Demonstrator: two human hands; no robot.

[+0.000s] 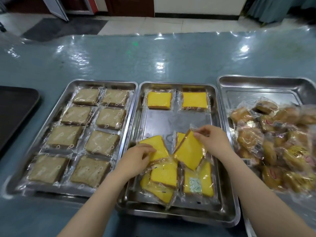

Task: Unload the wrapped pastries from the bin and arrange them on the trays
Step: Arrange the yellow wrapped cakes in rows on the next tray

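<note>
Three steel trays stand side by side. The left tray (75,82) is filled with several wrapped brown cake slices (102,142) in two columns. At the far end of the middle tray (171,122) lie two wrapped yellow slices (159,100), and several more are piled loosely at its near end (164,175). My left hand (135,159) grips one wrapped yellow slice (159,144) by its near edge. My right hand (212,141) pinches the top corner of another yellow slice (189,151), lifted and tilted above the pile.
The right tray (256,81) holds a heap of wrapped golden buns (273,146). A dark tray (15,110) lies at the far left. The table (153,57) has a shiny blue-green plastic cover, and tiled floor lies beyond it.
</note>
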